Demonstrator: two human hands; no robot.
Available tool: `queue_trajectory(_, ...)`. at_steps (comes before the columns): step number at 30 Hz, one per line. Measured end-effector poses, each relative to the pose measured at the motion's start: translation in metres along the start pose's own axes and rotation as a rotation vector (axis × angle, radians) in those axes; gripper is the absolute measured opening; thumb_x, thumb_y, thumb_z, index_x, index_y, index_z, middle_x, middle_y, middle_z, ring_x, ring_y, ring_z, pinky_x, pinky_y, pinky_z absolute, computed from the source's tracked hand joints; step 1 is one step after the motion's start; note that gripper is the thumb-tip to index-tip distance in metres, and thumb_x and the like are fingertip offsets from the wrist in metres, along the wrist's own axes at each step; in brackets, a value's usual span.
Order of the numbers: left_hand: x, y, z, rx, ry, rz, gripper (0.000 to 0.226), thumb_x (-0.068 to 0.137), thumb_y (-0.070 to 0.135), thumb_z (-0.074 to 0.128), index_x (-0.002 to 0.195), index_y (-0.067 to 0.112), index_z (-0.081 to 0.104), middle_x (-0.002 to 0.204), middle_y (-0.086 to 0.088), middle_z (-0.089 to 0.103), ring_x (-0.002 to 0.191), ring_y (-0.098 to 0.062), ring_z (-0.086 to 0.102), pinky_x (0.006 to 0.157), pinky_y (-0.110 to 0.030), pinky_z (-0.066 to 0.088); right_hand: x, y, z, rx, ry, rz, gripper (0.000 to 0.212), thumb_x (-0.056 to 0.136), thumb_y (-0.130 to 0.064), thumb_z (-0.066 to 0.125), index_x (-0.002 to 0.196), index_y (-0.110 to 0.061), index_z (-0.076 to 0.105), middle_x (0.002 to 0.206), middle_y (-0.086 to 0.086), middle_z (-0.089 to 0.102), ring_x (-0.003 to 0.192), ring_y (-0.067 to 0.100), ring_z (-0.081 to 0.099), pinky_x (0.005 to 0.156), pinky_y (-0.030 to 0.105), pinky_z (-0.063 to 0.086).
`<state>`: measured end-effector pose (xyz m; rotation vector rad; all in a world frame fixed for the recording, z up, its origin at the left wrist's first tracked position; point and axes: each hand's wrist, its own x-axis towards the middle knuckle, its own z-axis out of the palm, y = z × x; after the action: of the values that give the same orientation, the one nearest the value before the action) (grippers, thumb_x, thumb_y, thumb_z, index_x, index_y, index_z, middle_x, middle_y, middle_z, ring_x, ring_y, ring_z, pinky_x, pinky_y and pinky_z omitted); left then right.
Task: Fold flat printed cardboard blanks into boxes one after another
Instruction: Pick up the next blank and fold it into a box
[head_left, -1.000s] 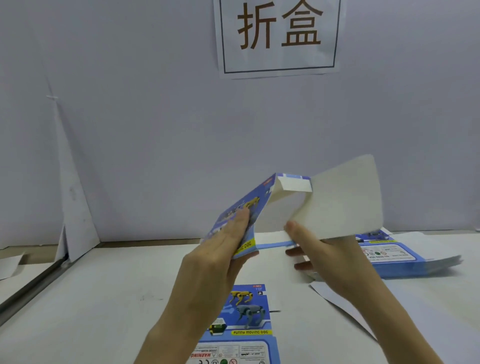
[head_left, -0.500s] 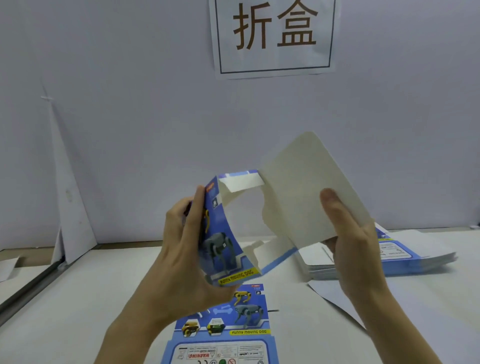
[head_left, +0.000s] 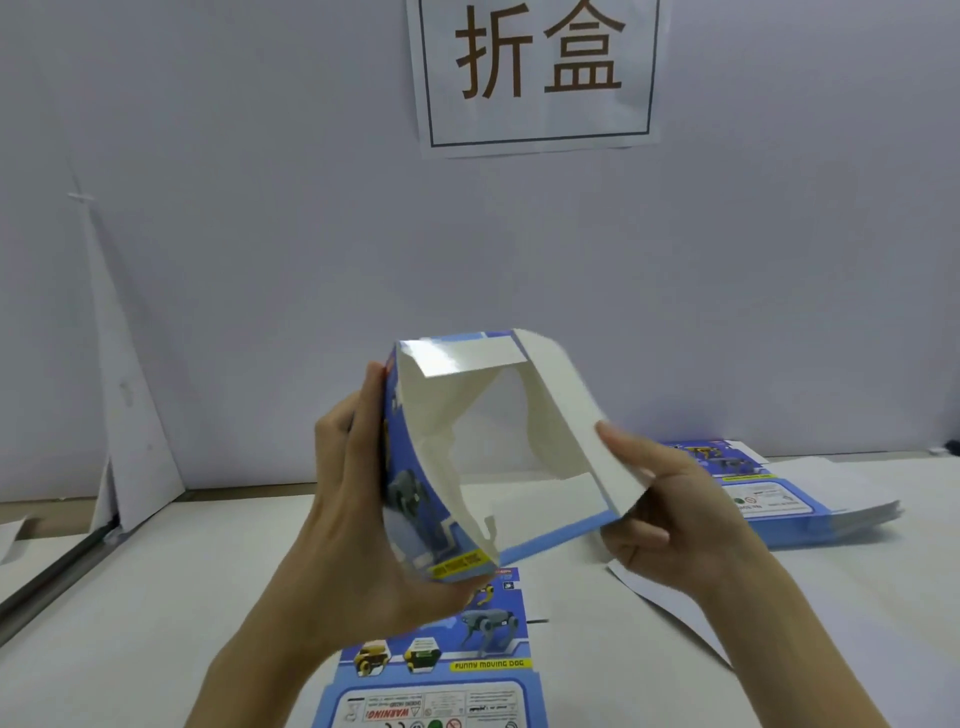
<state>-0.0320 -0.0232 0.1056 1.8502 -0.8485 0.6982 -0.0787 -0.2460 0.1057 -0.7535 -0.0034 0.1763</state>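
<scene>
In the head view, you held the box (head_left: 410, 493) in the air above the middle of the tabletop (head_left: 156, 597), opened into a slanted, not yet square tube. Your left hand (head_left: 358, 499) gripped its printed side panel. Your right hand (head_left: 670, 514) pinched the white panel opposite, thumb on the inner face.

Probable faults from this position:
- The tube could fold flat again if either grip loosened before the corners were squared.
- Thumb pressure away from a score line could put a crease in the right panel.
- The loose flap inside the top edge could catch when the end was closed.
- The low corner of the box hung close over the flat blank (head_left: 441, 670) at the near edge and could knock it askew.

Not determinable:
- Your left fingers lay behind the printed panel, and your right fingers lay under the white one.
- The far end of the tube and its flaps were out of sight.
- The near blank was cut off by the frame.
- The number of sheets in the stack (head_left: 774, 499) toward the right edge could not be counted.
</scene>
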Motion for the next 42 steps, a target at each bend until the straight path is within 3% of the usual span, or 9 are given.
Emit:
queue_trajectory(1, 0.001, 0.006, -0.001, -0.076, 0.011, -0.08, 0.01, 0.092, 0.007, 0.062, 0.083, 0.011, 0.062, 0.066, 0.014, 0.057, 0.056, 0.018, 0.05, 0.058, 0.0, 0.037, 0.002, 0.005, -0.001, 0.038, -0.051, 0.098, 0.049, 0.044, -0.005, 0.092, 0.088, -0.001, 0.069, 0.069, 0.009, 0.066, 0.036, 0.012, 0.053, 0.022, 0.014, 0.024)
queue_trajectory(4, 0.004, 0.003, 0.006, -0.166, 0.069, -0.151, 0.043, 0.098, 0.017, 0.049, 0.056, 0.017, 0.039, 0.033, 0.011, 0.044, 0.037, 0.005, 0.042, 0.039, -0.004, 0.03, 0.007, 0.02, -0.001, 0.106, -0.136, 0.249, 0.058, 0.031, 0.008, 0.09, 0.086, -0.003, 0.075, 0.069, 0.004, 0.062, 0.047, 0.016, 0.048, 0.029, 0.005, 0.018)
queue_trajectory(6, -0.006, 0.015, -0.003, 0.008, -0.031, 0.0, 0.01, 0.087, 0.019, 0.069, 0.093, 0.019, 0.061, 0.077, 0.015, 0.067, 0.078, 0.005, 0.057, 0.059, 0.004, 0.037, 0.008, 0.018, 0.003, 0.109, -0.083, 0.175, 0.039, 0.045, 0.007, 0.087, 0.082, -0.001, 0.074, 0.068, 0.005, 0.065, 0.044, 0.013, 0.051, 0.029, 0.005, 0.019)
queue_trajectory(9, -0.019, -0.005, -0.014, 0.211, -0.168, 0.171, 0.124, 0.059, 0.047, 0.083, 0.154, 0.02, 0.008, 0.141, 0.003, 0.027, 0.132, -0.004, 0.036, 0.095, -0.01, 0.042, 0.007, 0.006, 0.005, -0.027, 0.168, -0.16, 0.019, 0.068, -0.013, 0.07, 0.086, -0.006, 0.068, 0.062, 0.002, 0.066, 0.038, 0.006, 0.054, 0.026, 0.013, 0.032)
queue_trajectory(13, -0.017, 0.002, -0.024, 0.26, -0.156, 0.107, 0.123, 0.05, 0.065, 0.074, 0.151, 0.044, 0.006, 0.14, 0.009, 0.023, 0.132, -0.017, 0.037, 0.097, -0.044, 0.048, -0.003, -0.001, 0.001, -0.478, 0.3, -0.605, 0.016, 0.086, -0.013, 0.064, 0.101, -0.016, 0.068, 0.075, 0.002, 0.067, 0.054, 0.011, 0.061, 0.036, 0.022, 0.043)
queue_trajectory(24, -0.02, 0.001, -0.015, 0.315, -0.228, 0.077, 0.119, 0.05, 0.071, 0.071, 0.148, 0.051, 0.006, 0.142, 0.017, 0.023, 0.132, -0.007, 0.035, 0.1, -0.029, 0.041, -0.005, 0.002, 0.0, -0.937, 0.378, -1.069, 0.039, 0.095, -0.006, 0.056, 0.107, -0.041, 0.067, 0.096, -0.009, 0.072, 0.076, 0.001, 0.055, 0.068, 0.01, 0.043)
queue_trajectory(29, -0.021, 0.004, -0.01, 0.351, -0.183, 0.166, 0.121, 0.052, 0.067, 0.073, 0.15, 0.043, 0.008, 0.141, 0.011, 0.021, 0.129, -0.011, 0.035, 0.093, -0.031, 0.047, -0.009, -0.001, 0.014, -0.378, 0.164, -0.687, 0.029, 0.082, -0.053, 0.059, 0.07, -0.034, 0.077, 0.077, -0.01, 0.071, 0.072, 0.008, 0.066, 0.064, 0.024, 0.054)
queue_trajectory(33, -0.02, 0.004, -0.008, 0.356, -0.164, 0.219, 0.122, 0.051, 0.066, 0.073, 0.151, 0.039, 0.009, 0.139, 0.015, 0.015, 0.127, -0.005, 0.031, 0.087, -0.019, 0.044, -0.014, -0.005, 0.017, 0.037, -0.063, -0.457, 0.053, 0.076, -0.061, 0.053, 0.093, -0.019, 0.079, 0.106, 0.008, 0.073, 0.097, 0.024, 0.07, 0.085, 0.042, 0.053)
queue_trajectory(42, -0.022, 0.004, -0.008, 0.373, -0.153, 0.256, 0.13, 0.046, 0.054, 0.089, 0.151, 0.036, 0.014, 0.141, 0.005, 0.02, 0.129, -0.008, 0.03, 0.082, 0.005, 0.035, -0.013, -0.006, 0.016, -0.075, -0.084, -0.482, 0.027, 0.08, -0.026, 0.056, 0.082, -0.015, 0.08, 0.092, 0.006, 0.074, 0.085, 0.022, 0.072, 0.069, 0.036, 0.059)
